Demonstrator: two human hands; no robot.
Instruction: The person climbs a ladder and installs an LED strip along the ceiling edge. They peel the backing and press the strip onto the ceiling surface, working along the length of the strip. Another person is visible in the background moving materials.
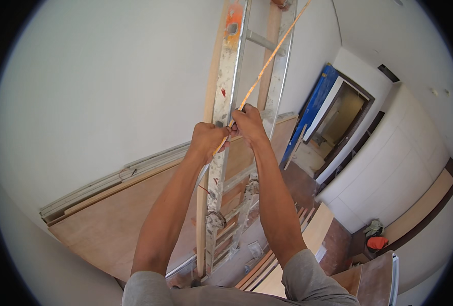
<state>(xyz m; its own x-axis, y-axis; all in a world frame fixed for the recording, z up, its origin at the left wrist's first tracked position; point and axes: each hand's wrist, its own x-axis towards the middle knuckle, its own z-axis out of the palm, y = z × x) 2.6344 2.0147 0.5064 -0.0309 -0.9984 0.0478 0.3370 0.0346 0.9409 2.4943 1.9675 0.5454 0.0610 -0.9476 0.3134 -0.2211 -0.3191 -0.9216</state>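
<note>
1. Head view: the left hand (pixel 207 140) is curled shut around a thin orange-and-yellow cord (pixel 267 64), low on its length.
2. The right hand (pixel 248 124) pinches the same cord just above, touching the left hand.
3. The cord runs taut, up and to the right, across a paint-spattered aluminium ladder (pixel 225 102) leaning on a white wall (pixel 109 86).
4. Long light wooden boards (pixel 114 219) lie on the floor below, and a blue panel (pixel 313 107) stands by a doorway.
</note>
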